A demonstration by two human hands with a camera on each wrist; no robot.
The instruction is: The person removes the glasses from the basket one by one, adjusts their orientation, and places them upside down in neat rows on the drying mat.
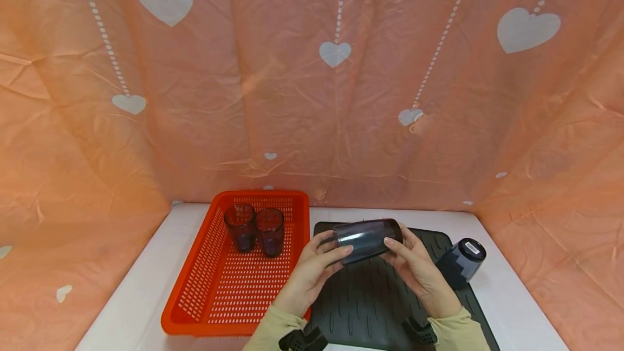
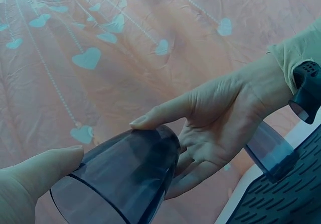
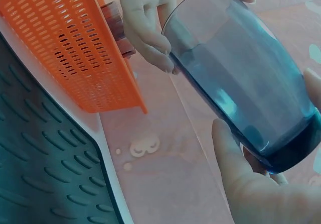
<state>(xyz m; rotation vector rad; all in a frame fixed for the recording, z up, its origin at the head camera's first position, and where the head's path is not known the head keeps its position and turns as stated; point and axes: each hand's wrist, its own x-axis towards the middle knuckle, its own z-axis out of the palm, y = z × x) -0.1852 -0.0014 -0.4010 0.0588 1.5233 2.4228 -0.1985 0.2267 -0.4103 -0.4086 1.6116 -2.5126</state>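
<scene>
A dark tinted drinking glass point(image 1: 368, 238) is held on its side over a black ridged mat point(image 1: 365, 307). My left hand point(image 1: 314, 272) pinches its rim end, which points left. Around the base end, on the right, my right hand point(image 1: 420, 275) grips with thumb in front and fingers behind. In the left wrist view the tinted glass point(image 2: 125, 171) has its open mouth toward the camera. Its thick base shows at lower right in the right wrist view, beside the right thumb point(image 3: 230, 156). A second tinted glass point(image 1: 460, 264), bottom up with a white label, leans at the mat's right edge.
An orange perforated basket point(image 1: 234, 302) stands left of the mat. Two tinted glasses point(image 1: 240, 226) sit side by side near its back. The white table point(image 1: 131, 297) ends at a peach curtain point(image 1: 292, 96) with heart prints, behind and on both sides.
</scene>
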